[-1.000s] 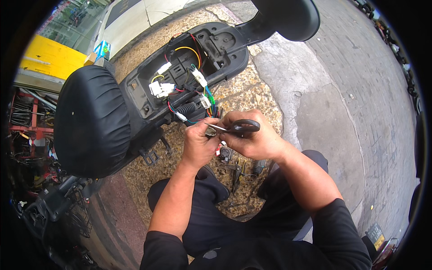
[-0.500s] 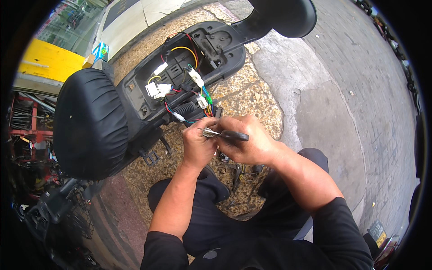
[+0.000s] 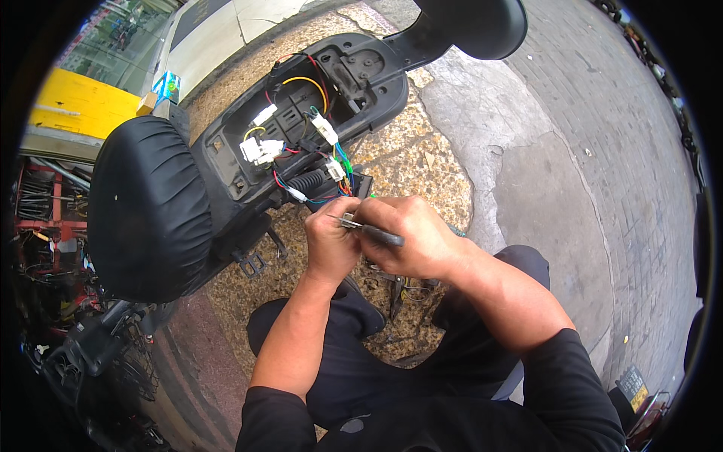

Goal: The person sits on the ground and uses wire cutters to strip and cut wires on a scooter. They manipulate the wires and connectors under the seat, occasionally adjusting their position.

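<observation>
A scooter lies open with its black seat (image 3: 147,207) raised and its wiring compartment (image 3: 301,128) exposed, full of red, yellow, green and blue wires with white connectors (image 3: 260,149). My left hand (image 3: 331,241) pinches wire ends coming out of that bundle, just below a black corrugated sleeve (image 3: 305,181). My right hand (image 3: 410,237) grips a dark-handled plier-like tool (image 3: 373,232) whose metal tip meets the wires at my left fingers. Both hands touch each other.
More hand tools (image 3: 399,286) lie on the pebbled ground between my knees. A second black seat or cover (image 3: 474,26) sits at the top. A yellow panel (image 3: 83,109) and red metal frames (image 3: 41,218) stand at the left; grey paving spreads right.
My hands have stayed at the wire bundle. The right hand has turned so that the tool's dark handle points more to the right and lies lower in the palm.
</observation>
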`<state>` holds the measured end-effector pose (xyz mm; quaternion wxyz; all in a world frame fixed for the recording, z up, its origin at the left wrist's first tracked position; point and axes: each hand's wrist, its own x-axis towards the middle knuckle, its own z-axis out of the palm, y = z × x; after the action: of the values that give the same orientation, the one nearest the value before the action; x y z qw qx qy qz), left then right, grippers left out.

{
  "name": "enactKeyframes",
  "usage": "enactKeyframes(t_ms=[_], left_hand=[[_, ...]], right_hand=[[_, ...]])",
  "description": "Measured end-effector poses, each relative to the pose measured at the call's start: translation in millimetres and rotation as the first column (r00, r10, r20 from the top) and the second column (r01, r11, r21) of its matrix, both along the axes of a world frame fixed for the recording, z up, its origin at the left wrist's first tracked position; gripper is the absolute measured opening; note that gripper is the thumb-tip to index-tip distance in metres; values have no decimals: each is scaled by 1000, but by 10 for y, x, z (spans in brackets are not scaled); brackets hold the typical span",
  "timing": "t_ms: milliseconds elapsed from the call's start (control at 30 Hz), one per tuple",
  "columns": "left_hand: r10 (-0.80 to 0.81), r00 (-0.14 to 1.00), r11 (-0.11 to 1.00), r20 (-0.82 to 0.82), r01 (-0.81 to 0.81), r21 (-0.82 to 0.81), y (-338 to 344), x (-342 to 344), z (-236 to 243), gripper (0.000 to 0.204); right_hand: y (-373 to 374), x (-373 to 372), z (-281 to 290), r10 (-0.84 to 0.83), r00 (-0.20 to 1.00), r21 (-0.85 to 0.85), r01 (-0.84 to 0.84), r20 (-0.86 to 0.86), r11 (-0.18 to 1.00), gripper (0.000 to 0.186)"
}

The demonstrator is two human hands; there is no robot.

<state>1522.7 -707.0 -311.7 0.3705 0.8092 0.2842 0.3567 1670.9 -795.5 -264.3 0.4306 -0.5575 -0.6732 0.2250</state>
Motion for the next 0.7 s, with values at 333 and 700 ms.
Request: enactKeyframes(t_ms=[333,700], left_hand=[[-19,1000,985,-13,21,168,-19,51,144,17],[-40,996,980,-82,55,189,-55,49,182,17]], right_hand=[[-26,-99,59,-103,985,28,100,137,995,27],[-13,-101,15,-88,973,20,85,213,996,29]])
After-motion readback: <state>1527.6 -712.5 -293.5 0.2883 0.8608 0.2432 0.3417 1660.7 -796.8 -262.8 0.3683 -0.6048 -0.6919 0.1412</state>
